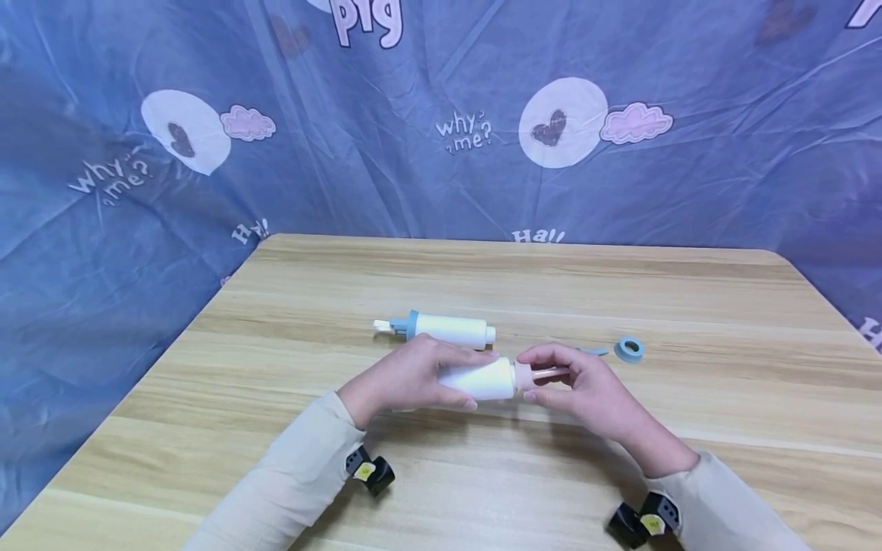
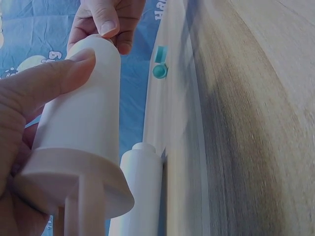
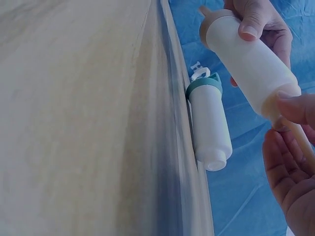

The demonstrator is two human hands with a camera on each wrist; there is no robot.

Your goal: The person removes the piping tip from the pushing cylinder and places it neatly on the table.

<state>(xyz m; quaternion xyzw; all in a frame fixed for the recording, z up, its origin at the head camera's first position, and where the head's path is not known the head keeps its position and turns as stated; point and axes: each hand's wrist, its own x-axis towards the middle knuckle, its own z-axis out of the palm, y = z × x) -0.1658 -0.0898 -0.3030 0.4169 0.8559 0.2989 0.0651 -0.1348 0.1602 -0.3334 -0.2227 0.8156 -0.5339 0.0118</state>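
My left hand grips a white cylindrical bottle, which lies roughly level above the table. In the left wrist view its near end has a beige collar with prongs sticking out. At the bottle's other end, my right hand pinches a pale pink cap between thumb and fingers. From that cap a thin tube runs out toward the right palm. Part of the cap is hidden by the right fingers.
Behind the hands, a second white bottle with a blue collar lies on its side. A blue ring and a thin blue piece lie right of it on the wooden table. A blue printed cloth hangs behind.
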